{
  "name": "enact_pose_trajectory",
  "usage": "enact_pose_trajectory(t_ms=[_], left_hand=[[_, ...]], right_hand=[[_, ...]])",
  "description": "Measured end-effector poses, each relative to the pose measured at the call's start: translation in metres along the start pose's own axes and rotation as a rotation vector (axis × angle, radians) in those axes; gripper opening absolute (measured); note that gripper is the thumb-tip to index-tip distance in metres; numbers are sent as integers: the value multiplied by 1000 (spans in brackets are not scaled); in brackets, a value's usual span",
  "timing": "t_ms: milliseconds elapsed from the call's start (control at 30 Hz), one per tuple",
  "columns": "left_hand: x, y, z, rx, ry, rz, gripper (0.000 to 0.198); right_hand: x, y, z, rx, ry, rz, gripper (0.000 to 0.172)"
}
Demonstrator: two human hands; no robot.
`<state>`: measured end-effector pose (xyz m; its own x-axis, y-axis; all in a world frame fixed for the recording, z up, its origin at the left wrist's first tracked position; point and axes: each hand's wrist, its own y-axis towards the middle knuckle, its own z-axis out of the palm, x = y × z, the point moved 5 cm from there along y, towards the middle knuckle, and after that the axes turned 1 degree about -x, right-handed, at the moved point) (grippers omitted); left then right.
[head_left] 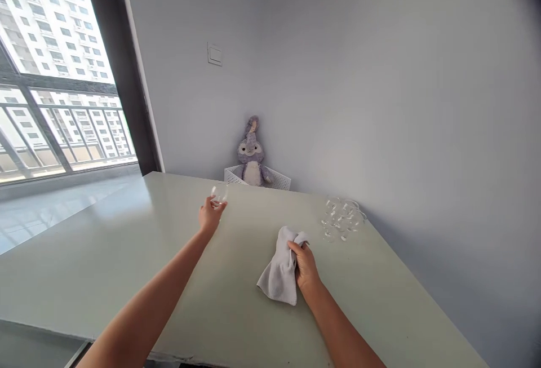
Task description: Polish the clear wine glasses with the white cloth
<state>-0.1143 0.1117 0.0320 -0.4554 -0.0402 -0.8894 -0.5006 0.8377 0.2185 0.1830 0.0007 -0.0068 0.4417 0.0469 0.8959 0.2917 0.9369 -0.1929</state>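
My left hand (210, 214) reaches far out over the table, its fingers closed round the lower part of a clear drinking glass (220, 193). Whether that glass touches the tabletop I cannot tell. Nearer to me, my right hand (305, 261) grips a light grey cloth (279, 272), thumb on top, with the loose end hanging to the left. To the right of the cloth, a cluster of several clear glass pieces (341, 217) sits near the table's right edge; their exact shapes are hard to make out.
The pale green table (236, 311) meets the wall on the right. Behind its far edge, a purple plush rabbit (252, 159) sits in a white perforated basket (279, 181). A light switch (214, 54) is on the wall. At left, a window (63, 125) shows a railing and buildings.
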Motion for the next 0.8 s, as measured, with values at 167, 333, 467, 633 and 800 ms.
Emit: enact_pose_trajectory(t_ms=[167,333,467,633,800], left_hand=[[-37,-74,39,236,-56,260,57],[-42,-123,61,343,40,471,64],[-35,-137,66,370,153,594,66],[-34,-139,61,367,213,671,61],[-36,-142,57,387,276,688,59]], right_hand=[[19,-4,-13,-64,16,-50,28],[28,-11,-8,-51,-82,-220,26],[21,-24,14,184,-155,-284,29],[12,-37,26,339,-259,-314,43],[11,-35,24,361,-359,-302,25]])
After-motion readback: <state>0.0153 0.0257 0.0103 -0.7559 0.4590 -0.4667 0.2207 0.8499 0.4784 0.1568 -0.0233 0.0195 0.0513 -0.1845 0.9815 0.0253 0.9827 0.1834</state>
